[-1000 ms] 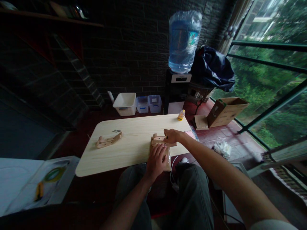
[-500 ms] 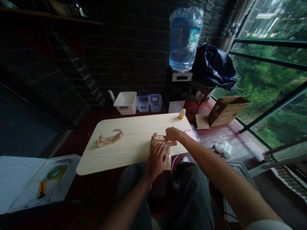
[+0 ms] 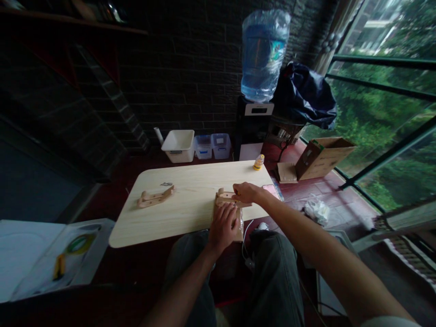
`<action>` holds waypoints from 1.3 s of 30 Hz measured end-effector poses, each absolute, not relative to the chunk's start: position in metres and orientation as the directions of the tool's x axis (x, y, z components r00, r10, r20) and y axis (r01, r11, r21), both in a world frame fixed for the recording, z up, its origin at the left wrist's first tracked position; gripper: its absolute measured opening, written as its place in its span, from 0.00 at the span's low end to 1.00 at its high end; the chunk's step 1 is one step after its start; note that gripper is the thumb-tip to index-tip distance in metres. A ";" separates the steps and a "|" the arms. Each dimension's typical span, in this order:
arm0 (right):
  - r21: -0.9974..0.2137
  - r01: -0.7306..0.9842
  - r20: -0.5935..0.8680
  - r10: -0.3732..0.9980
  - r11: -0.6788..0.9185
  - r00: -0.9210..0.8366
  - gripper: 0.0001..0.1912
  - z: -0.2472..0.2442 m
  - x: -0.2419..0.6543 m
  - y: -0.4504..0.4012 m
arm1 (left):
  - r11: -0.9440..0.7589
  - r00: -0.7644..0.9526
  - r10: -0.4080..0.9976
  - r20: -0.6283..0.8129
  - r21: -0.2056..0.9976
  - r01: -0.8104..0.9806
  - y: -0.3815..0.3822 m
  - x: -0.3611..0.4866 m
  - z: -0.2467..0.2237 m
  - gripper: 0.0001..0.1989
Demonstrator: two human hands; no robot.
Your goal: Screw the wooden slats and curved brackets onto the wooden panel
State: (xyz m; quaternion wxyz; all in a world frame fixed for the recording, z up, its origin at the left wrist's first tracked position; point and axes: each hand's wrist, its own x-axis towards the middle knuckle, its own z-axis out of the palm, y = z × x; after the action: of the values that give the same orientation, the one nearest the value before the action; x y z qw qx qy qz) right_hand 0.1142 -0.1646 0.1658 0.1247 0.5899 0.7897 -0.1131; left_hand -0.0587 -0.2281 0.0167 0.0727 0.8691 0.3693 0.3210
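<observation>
A wooden piece lies on a cardboard package at the surface's near edge. The left hand presses on it, fingers slightly spread; the right hand is curled in a fist above it, its grip's contents unclear. A second wooden piece lies well apart, toward the left.

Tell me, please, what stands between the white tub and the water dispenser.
Between the tub and dispenser stand two clear bins, as the head view shows.

The light-brown wooden piece lies crosswise on a brown packet, partly hidden.
</observation>
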 end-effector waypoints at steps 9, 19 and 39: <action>0.052 0.977 -0.283 0.941 0.208 -0.185 0.24 0.158 0.106 -0.161 | -0.712 0.518 0.694 0.500 0.370 0.597 -0.227 -0.058 0.016 0.26; -0.017 0.959 -0.346 0.898 0.284 -0.273 0.18 0.184 0.111 -0.172 | -0.721 0.524 0.683 0.509 0.354 0.596 -0.229 -0.059 0.020 0.24; -0.068 0.953 -0.265 0.916 0.295 -0.302 0.14 0.165 0.117 -0.174 | -0.729 0.522 0.671 0.526 0.343 0.592 -0.228 -0.059 0.017 0.25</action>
State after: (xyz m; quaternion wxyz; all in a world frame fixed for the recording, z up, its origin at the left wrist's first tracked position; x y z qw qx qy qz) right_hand 0.1169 -0.1743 0.1653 0.0878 0.5843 0.7997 -0.1067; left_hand -0.0589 -0.2281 0.0171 0.0605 0.8703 0.3628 0.3276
